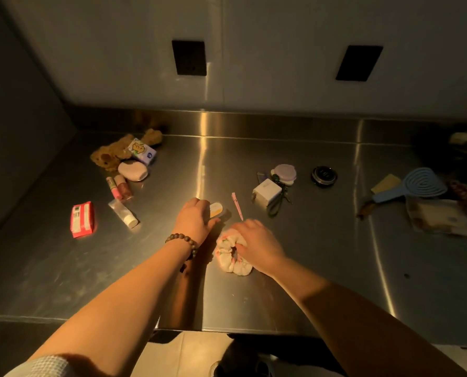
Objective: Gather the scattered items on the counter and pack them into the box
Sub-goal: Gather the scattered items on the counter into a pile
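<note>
Both forearms are bare from the elbow down to the hands. The left hand [195, 217] has a bracelet [182, 240] of round, dark brown beads strung close around the wrist, with a short dark piece hanging from its underside. At the left upper arm, the edge of a light sleeve [40, 365] with a small waffle-like grid texture shows. The right hand [258, 244] and its wrist are bare, with no ring or band visible.

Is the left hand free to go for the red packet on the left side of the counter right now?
Probably not at once: the left hand is closed over a small white-and-orange case. The path to the red packet looks clear, bare counter between them, so it seems reachable once that case is dealt with.
</note>
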Demonstrator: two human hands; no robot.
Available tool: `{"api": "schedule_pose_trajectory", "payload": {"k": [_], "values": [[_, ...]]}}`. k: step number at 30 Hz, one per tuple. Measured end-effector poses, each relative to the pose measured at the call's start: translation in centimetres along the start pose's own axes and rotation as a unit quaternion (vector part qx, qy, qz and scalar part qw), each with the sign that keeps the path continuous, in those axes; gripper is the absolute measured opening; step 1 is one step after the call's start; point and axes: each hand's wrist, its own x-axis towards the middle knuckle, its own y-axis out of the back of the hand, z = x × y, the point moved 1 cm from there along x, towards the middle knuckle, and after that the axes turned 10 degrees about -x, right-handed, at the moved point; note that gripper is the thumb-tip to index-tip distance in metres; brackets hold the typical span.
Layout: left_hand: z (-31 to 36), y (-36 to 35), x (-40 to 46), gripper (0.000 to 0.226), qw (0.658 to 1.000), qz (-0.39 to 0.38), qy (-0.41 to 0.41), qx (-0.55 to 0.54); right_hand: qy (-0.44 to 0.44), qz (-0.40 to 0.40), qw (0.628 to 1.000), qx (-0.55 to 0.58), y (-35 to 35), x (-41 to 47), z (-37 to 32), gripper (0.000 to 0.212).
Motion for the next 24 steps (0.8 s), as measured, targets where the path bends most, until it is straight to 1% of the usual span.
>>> {"api": "schedule_pose_trajectory", "payload": {"k": [5, 9, 12, 15, 18, 20, 24], "values": [[5.3, -0.5, 2.6, 0.049, 0.998, -0.009, -0.056, -0.032, -0.09, 0.071, 0.993, 0.015, 3.5, -1.3, 3.6, 0.045], [9.8, -3.1, 3.5, 0.048, 0.993, -0.06, -0.102, -0.029, -0.185, 0.105, 0.977, 0.016, 5.2, -4.0, 7.8, 0.044], [12.2, -5.6, 3.1, 0.044, 0.989, -0.088, -0.115, -0.039, -0.239, 0.13, 0.962, 0.031, 5.9, -6.0, 11.3, 0.04], [14.1, -8.5, 2.4, 0.048, 0.982, -0.124, -0.139, -0.027, -0.287, 0.141, 0.947, 0.034, 6.4, -7.3, 14.6, 0.036], [15.5, -11.1, 2.0, 0.051, 0.976, -0.16, -0.15, -0.008, -0.311, 0.151, 0.937, 0.045, 6.0, -8.0, 17.6, 0.029], [16.2, -12.7, 1.9, 0.051, 0.974, -0.175, -0.146, 0.007, -0.316, 0.149, 0.936, 0.051, 5.6, -8.3, 19.5, 0.03], [17.7, -15.0, 2.0, 0.051, 0.976, -0.167, -0.138, 0.018, -0.299, 0.153, 0.941, 0.047, 5.1, -8.1, 22.8, 0.037]]}}
